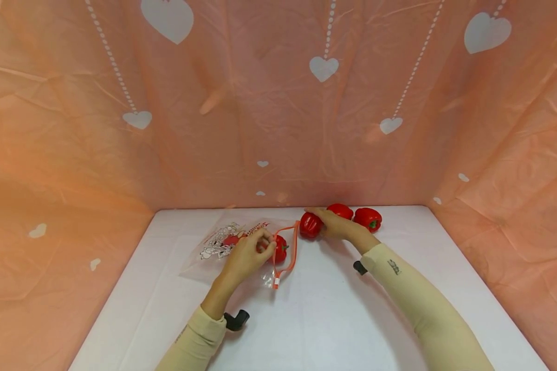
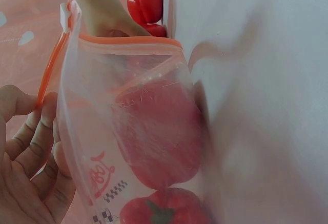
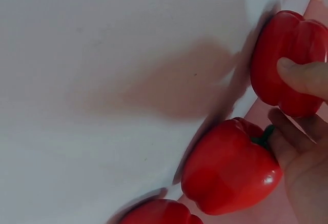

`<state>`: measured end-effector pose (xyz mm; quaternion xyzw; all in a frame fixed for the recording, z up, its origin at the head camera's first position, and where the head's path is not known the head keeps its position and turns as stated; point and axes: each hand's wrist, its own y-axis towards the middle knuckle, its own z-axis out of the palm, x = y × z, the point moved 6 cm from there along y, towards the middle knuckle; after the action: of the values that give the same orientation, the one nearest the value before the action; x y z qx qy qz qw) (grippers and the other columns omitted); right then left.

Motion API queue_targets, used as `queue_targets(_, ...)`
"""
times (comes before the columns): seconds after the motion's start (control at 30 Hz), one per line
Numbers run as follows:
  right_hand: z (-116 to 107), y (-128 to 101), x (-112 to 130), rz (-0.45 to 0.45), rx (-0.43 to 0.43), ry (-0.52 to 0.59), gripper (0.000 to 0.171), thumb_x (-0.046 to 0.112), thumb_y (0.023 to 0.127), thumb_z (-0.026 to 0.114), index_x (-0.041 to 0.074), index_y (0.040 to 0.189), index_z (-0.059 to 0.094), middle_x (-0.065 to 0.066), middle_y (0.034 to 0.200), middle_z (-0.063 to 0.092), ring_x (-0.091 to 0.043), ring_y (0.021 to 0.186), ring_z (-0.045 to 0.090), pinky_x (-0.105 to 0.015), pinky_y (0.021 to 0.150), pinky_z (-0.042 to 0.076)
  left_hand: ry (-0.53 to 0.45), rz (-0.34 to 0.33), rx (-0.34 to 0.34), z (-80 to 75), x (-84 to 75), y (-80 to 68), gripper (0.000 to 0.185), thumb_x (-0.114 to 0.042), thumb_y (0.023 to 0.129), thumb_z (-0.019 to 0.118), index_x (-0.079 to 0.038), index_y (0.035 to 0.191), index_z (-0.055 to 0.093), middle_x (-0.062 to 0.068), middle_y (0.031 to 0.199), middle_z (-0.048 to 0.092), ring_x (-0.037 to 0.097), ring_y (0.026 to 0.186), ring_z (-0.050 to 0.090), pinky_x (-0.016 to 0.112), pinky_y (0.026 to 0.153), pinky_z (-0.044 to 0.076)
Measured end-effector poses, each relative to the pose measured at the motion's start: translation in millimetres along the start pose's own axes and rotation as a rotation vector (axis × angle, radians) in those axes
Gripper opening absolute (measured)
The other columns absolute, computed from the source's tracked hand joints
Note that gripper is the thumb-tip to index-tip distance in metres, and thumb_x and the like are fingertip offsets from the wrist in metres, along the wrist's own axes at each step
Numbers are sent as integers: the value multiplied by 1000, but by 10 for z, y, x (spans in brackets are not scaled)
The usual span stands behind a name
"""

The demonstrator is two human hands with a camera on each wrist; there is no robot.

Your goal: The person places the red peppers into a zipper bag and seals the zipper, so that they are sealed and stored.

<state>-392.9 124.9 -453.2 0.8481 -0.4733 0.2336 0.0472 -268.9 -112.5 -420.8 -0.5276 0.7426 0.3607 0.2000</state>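
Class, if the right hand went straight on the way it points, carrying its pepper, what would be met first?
Likely the orange rim of the bag, just left of the pepper in the head view, though depth is unclear.

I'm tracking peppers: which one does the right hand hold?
The red pepper just right of the bag in the head view: the right hand grips it, unlike two peppers farther right and one at the bag's opening.
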Motion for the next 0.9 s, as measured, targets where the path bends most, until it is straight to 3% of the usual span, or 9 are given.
queue_targets(0.33, -46, -116, 6, 2, -5, 0, 76, 5, 89, 72, 18, 154, 37, -10, 150, 45, -35, 138, 39, -55, 101, 46, -9, -1, 2, -2, -12, -3, 7, -26, 92, 70, -24, 93, 63, -11, 77, 66, 7, 74, 61, 32, 70, 49)
queue_targets(0.53, -58, -167, -8, -46, -39, -2, 69, 3, 87, 73, 13, 149, 43, -11, 132, 57, -31, 123, 51, -48, 97, 51, -14, -11, 3, 3, -4, -12, 8, -25, 92, 70, -24, 93, 62, -11, 78, 65, 7, 74, 61, 32, 69, 49)
queue_targets(0.67, -65, -227, -17, -65, -78, 10, 70, 8, 83, 80, 11, 144, 47, -10, 123, 59, -29, 116, 53, -45, 93, 52, -19, -15, 6, 13, 2, -10, 8, -24, 92, 71, -24, 93, 63, -11, 78, 65, 8, 73, 61, 32, 68, 49)
queue_targets(0.9, -30, -408, -24, -22, -94, 48, 71, 17, 81, 84, 12, 143, 48, -7, 124, 61, -29, 117, 55, -47, 95, 52, -20, -9, 10, 27, -5, -4, 8, -23, 92, 71, -24, 93, 63, -11, 78, 65, 8, 73, 60, 32, 68, 49)
